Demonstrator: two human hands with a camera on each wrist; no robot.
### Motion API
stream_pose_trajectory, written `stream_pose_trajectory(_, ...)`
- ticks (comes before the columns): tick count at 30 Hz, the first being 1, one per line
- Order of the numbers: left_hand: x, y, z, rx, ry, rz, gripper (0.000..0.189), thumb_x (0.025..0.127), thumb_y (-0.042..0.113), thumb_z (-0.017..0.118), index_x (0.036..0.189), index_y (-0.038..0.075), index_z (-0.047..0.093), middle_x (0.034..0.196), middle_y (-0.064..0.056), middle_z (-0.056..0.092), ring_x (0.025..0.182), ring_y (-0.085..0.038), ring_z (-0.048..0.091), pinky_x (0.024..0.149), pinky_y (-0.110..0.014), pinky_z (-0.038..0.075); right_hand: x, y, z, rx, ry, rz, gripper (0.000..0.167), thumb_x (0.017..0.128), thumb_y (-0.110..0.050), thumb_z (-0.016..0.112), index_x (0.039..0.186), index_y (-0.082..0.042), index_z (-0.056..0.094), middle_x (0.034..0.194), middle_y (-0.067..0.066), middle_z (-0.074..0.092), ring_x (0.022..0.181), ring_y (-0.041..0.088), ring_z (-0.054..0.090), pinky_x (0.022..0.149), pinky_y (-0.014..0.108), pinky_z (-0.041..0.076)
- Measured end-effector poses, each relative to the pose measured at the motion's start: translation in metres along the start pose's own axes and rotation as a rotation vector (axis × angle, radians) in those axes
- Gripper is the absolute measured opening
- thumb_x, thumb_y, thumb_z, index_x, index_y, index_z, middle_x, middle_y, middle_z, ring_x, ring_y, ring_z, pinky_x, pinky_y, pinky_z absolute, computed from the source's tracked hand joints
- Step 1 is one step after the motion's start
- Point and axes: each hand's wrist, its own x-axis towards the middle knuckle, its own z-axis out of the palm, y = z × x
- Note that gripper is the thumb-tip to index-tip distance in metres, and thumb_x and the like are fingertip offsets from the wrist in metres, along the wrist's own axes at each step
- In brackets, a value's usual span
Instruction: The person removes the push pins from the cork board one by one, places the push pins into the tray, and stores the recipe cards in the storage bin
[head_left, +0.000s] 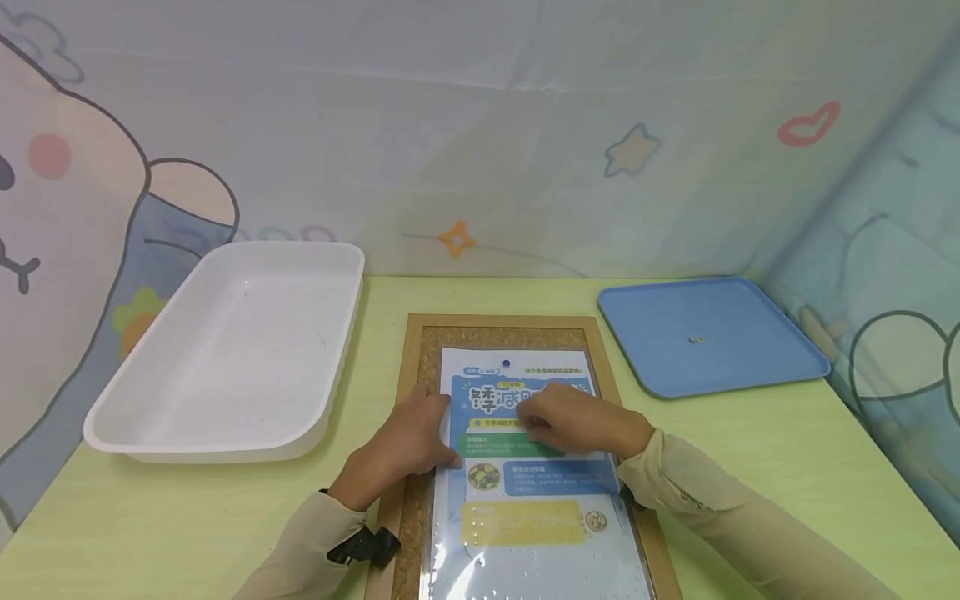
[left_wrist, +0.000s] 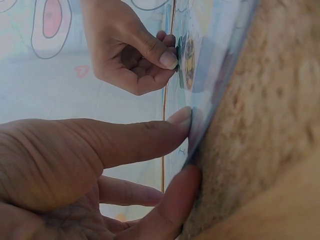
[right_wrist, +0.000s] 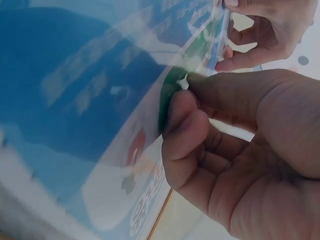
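Observation:
A printed poster [head_left: 517,487] in a glossy clear plastic sleeve [head_left: 540,575] lies on a wood-framed cork board [head_left: 498,337]. One blue pushpin [head_left: 506,363] shows near its top edge. My left hand [head_left: 408,437] pinches the sleeve's left edge; in the left wrist view the thumb [left_wrist: 145,137] lies on the printed side and a finger reaches behind, against the cork [left_wrist: 265,120]. Over the green printed band, my right hand [head_left: 573,418] has its fingers curled, thumb and index tips [right_wrist: 180,107] pinching at the plastic surface. A small white glint [right_wrist: 183,82] shows between those tips.
On the left stands a large white tray [head_left: 330,408] with raised walls. A blue tray [head_left: 675,312] at the back right bears a few tiny pieces [head_left: 696,340], too small to identify. A printed cloth wall [head_left: 517,167] rises behind the light green table [head_left: 795,467].

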Motion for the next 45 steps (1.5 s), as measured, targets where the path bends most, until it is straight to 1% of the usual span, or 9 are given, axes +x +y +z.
stream_pose_trajectory(6, -0.001, 0.001, -0.001, 0.005, 0.000, 0.000, 0.067, 0.067, 0.012, 0.093, 0.124, -0.004, 0.061, 0.105, -0.014, 0.050, 0.084, -0.024, 0.052, 0.065, -0.031, 0.049, 0.002, -0.004, 0.001, 0.002, 0.024, 0.051, 0.027, 0.092, -0.002, 0.063, 0.068, -0.012, 0.055, 0.059, -0.007, 0.041, 0.053, 0.004, 0.036, 0.052, 0.018, 0.030)
stream_pose_trajectory(13, 0.001, 0.001, -0.001, 0.012, -0.002, -0.010, 0.066, 0.067, 0.012, 0.093, 0.123, -0.004, 0.062, 0.104, -0.013, 0.049, 0.084, -0.024, 0.052, 0.064, -0.030, 0.049, 0.003, -0.006, 0.004, 0.014, 0.054, 0.124, 0.028, 0.093, -0.004, 0.062, 0.067, -0.012, 0.055, 0.057, -0.007, 0.040, 0.051, 0.006, 0.035, 0.051, 0.019, 0.030)
stream_pose_trajectory(18, 0.001, 0.001, -0.001, 0.009, -0.003, -0.014, 0.067, 0.067, 0.012, 0.093, 0.124, -0.004, 0.061, 0.104, -0.013, 0.049, 0.085, -0.024, 0.052, 0.064, -0.030, 0.049, 0.002, -0.009, 0.006, 0.027, 0.081, 0.167, 0.035, 0.093, -0.003, 0.062, 0.063, -0.013, 0.049, 0.056, -0.006, 0.036, 0.050, 0.007, 0.033, 0.050, 0.019, 0.029)
stream_pose_trajectory(21, 0.001, 0.001, -0.001, 0.005, -0.005, -0.014, 0.067, 0.067, 0.011, 0.093, 0.125, -0.004, 0.061, 0.105, -0.014, 0.049, 0.085, -0.024, 0.052, 0.064, -0.030, 0.050, 0.002, -0.011, 0.008, 0.035, 0.102, 0.193, 0.037, 0.090, -0.002, 0.065, 0.060, -0.014, 0.046, 0.055, -0.007, 0.036, 0.050, 0.007, 0.032, 0.050, 0.019, 0.027)
stream_pose_trajectory(26, 0.000, 0.002, -0.001, 0.004, -0.009, -0.018, 0.069, 0.067, 0.012, 0.093, 0.126, -0.004, 0.060, 0.106, -0.014, 0.049, 0.085, -0.024, 0.052, 0.066, -0.031, 0.050, 0.003, -0.013, 0.012, 0.027, 0.154, 0.208, 0.041, 0.083, -0.002, 0.069, 0.057, -0.017, 0.041, 0.052, -0.008, 0.034, 0.049, 0.006, 0.031, 0.049, 0.019, 0.025)
stream_pose_trajectory(28, 0.000, 0.002, -0.001, 0.002, -0.008, -0.020, 0.069, 0.067, 0.012, 0.092, 0.126, -0.004, 0.060, 0.107, -0.014, 0.049, 0.085, -0.024, 0.053, 0.066, -0.031, 0.050, 0.003, -0.013, 0.013, 0.027, 0.165, 0.217, 0.041, 0.082, -0.003, 0.069, 0.056, -0.017, 0.041, 0.051, -0.009, 0.034, 0.048, 0.006, 0.030, 0.048, 0.019, 0.025)
stream_pose_trajectory(34, -0.001, 0.002, -0.001, -0.014, -0.010, -0.018, 0.067, 0.067, 0.011, 0.092, 0.125, -0.004, 0.061, 0.108, -0.015, 0.049, 0.084, -0.024, 0.053, 0.062, -0.030, 0.049, 0.002, -0.010, 0.013, 0.057, 0.151, 0.255, 0.040, 0.083, -0.006, 0.069, 0.057, -0.018, 0.042, 0.051, -0.008, 0.034, 0.048, 0.007, 0.030, 0.048, 0.021, 0.025)
stream_pose_trajectory(39, -0.001, 0.001, -0.001, -0.011, -0.008, -0.013, 0.068, 0.067, 0.011, 0.092, 0.126, -0.004, 0.060, 0.107, -0.015, 0.049, 0.083, -0.024, 0.053, 0.062, -0.030, 0.049, 0.000, -0.009, 0.013, 0.060, 0.149, 0.257, 0.035, 0.082, -0.007, 0.069, 0.058, -0.016, 0.047, 0.053, -0.007, 0.036, 0.051, 0.008, 0.032, 0.052, 0.021, 0.027)
stream_pose_trajectory(45, 0.000, 0.000, 0.000, -0.002, -0.012, -0.017, 0.067, 0.067, 0.012, 0.092, 0.125, -0.003, 0.061, 0.105, -0.014, 0.049, 0.085, -0.024, 0.052, 0.063, -0.030, 0.049, 0.000, -0.009, 0.012, 0.050, 0.158, 0.247, 0.031, 0.083, -0.007, 0.069, 0.060, -0.016, 0.050, 0.054, -0.008, 0.035, 0.053, 0.008, 0.032, 0.054, 0.021, 0.027)
